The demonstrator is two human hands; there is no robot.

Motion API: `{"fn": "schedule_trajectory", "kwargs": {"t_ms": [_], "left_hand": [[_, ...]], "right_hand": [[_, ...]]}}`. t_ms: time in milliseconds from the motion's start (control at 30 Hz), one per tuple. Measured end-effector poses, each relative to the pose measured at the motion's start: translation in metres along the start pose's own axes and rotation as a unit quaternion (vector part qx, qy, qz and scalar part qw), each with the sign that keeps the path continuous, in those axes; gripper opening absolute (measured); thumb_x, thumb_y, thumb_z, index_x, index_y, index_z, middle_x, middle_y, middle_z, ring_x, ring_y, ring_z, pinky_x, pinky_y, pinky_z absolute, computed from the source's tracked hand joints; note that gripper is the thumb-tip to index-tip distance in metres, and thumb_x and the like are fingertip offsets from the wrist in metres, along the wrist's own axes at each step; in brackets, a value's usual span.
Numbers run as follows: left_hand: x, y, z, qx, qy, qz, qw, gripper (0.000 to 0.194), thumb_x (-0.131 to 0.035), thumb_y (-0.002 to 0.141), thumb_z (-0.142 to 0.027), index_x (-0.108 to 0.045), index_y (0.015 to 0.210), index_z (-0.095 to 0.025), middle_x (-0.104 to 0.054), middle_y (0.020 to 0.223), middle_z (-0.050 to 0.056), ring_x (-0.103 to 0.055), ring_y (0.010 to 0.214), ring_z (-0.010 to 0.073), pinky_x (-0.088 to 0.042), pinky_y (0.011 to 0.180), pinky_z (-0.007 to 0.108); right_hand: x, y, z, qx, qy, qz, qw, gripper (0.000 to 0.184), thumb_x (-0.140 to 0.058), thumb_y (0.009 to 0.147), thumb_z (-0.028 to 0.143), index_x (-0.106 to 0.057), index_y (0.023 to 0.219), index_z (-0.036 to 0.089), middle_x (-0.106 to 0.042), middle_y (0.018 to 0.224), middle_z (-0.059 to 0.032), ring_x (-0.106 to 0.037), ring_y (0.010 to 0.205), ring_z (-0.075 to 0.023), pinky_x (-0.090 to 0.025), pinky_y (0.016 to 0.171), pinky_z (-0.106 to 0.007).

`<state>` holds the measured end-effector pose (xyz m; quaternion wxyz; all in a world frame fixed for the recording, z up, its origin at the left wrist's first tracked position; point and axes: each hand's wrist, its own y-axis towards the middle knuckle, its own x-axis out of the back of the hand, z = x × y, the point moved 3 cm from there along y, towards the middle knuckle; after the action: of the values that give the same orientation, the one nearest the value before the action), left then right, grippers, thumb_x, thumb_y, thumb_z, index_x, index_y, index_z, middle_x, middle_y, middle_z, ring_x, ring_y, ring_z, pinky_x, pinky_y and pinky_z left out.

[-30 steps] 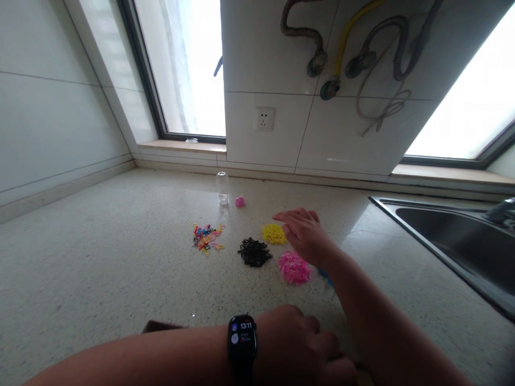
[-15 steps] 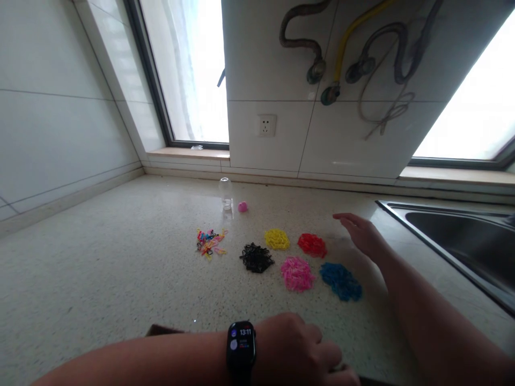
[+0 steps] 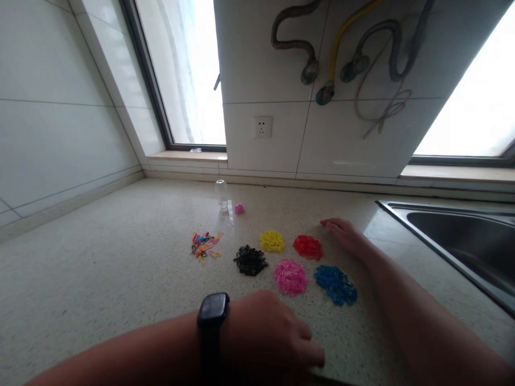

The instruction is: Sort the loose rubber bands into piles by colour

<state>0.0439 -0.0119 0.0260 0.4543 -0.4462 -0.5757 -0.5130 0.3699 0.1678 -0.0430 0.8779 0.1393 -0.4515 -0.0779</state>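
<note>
Small rubber bands lie on the speckled counter in separate piles: yellow [image 3: 272, 241], red [image 3: 308, 247], black [image 3: 250, 260], pink [image 3: 291, 277] and blue [image 3: 335, 284]. A looser mixed-colour pile of bands [image 3: 205, 245] is to their left. My right hand [image 3: 341, 233] rests low over the counter, just right of the red pile, fingers stretched out and apparently holding nothing. Nearer to me, my left hand [image 3: 273, 335], with a black watch [image 3: 213, 309] on its wrist, is below the pink pile. Its fingers are curled, and whatever is in them is hidden.
Behind the piles stand a small clear bottle [image 3: 221, 197] and a pink cap [image 3: 239, 208]. A steel sink [image 3: 398, 214] is set into the counter at the right. Along the back wall are a socket [image 3: 262, 127], hoses [image 3: 333, 48] and windows.
My right hand has moved left and slightly down, closer to the red pile. My left hand has shifted left and up, its wrist turning so the watch face tilts away. The view has shifted slightly.
</note>
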Motion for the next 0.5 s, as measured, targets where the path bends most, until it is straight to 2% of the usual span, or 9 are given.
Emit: {"fn": "schedule_trajectory", "kwargs": {"t_ms": [67,133,267,300,367,500], "left_hand": [[0.019,-0.007,0.022,0.047,-0.014,0.013,0.999,0.019,-0.062,0.09,-0.036,-0.063,0.104,-0.024,-0.07,0.088,-0.001,-0.064,0.075,0.0153,-0.04,0.055,0.029],[0.038,-0.02,0.052,0.108,-0.022,0.015,0.994,0.012,-0.058,0.092,-0.029,-0.065,0.1,-0.023,-0.07,0.087,0.0,-0.064,0.075,0.0141,-0.043,0.062,0.027],[0.066,-0.068,0.122,0.286,-0.013,0.043,0.957,0.018,-0.055,0.092,-0.029,-0.069,0.1,-0.022,-0.071,0.093,0.002,-0.064,0.081,0.0146,-0.042,0.069,0.026],[0.068,-0.084,0.138,0.329,-0.01,0.061,0.942,0.019,-0.055,0.091,-0.029,-0.07,0.099,-0.023,-0.071,0.093,0.002,-0.063,0.081,0.0144,-0.042,0.069,0.026],[0.071,-0.113,0.165,0.373,-0.004,0.08,0.924,0.019,-0.057,0.088,-0.029,-0.073,0.094,-0.02,-0.071,0.084,0.003,-0.061,0.071,0.014,-0.04,0.063,0.025],[0.069,-0.154,0.195,0.431,-0.001,0.11,0.896,0.018,-0.059,0.083,-0.027,-0.076,0.088,-0.019,-0.071,0.077,0.003,-0.06,0.064,0.0134,-0.036,0.057,0.024]], "right_hand": [[-0.003,0.002,-0.006,0.004,-0.012,0.003,1.0,0.04,-0.043,0.092,0.039,-0.075,0.107,0.021,-0.073,0.115,-0.0103,-0.064,0.111,-0.0279,-0.047,0.099,-0.041],[-0.005,0.004,-0.009,0.006,-0.02,0.005,1.0,0.041,-0.042,0.092,0.039,-0.075,0.108,0.02,-0.072,0.116,-0.0106,-0.064,0.111,-0.0276,-0.047,0.099,-0.04],[-0.005,0.006,-0.011,0.008,-0.031,0.007,0.999,0.04,-0.043,0.092,0.04,-0.075,0.106,0.021,-0.073,0.114,-0.0104,-0.064,0.11,-0.0278,-0.046,0.099,-0.04],[-0.005,0.005,-0.01,0.007,-0.034,0.008,0.999,0.039,-0.044,0.092,0.04,-0.076,0.105,0.021,-0.073,0.114,-0.0105,-0.064,0.11,-0.028,-0.046,0.099,-0.04],[-0.004,0.005,-0.008,0.008,-0.044,0.009,0.999,0.038,-0.045,0.092,0.04,-0.076,0.104,0.021,-0.072,0.113,-0.011,-0.064,0.109,-0.0284,-0.045,0.1,-0.041],[-0.004,0.005,-0.007,0.012,-0.053,0.012,0.998,0.039,-0.044,0.092,0.041,-0.076,0.103,0.02,-0.072,0.113,-0.0119,-0.063,0.109,-0.0288,-0.044,0.1,-0.042]]}}
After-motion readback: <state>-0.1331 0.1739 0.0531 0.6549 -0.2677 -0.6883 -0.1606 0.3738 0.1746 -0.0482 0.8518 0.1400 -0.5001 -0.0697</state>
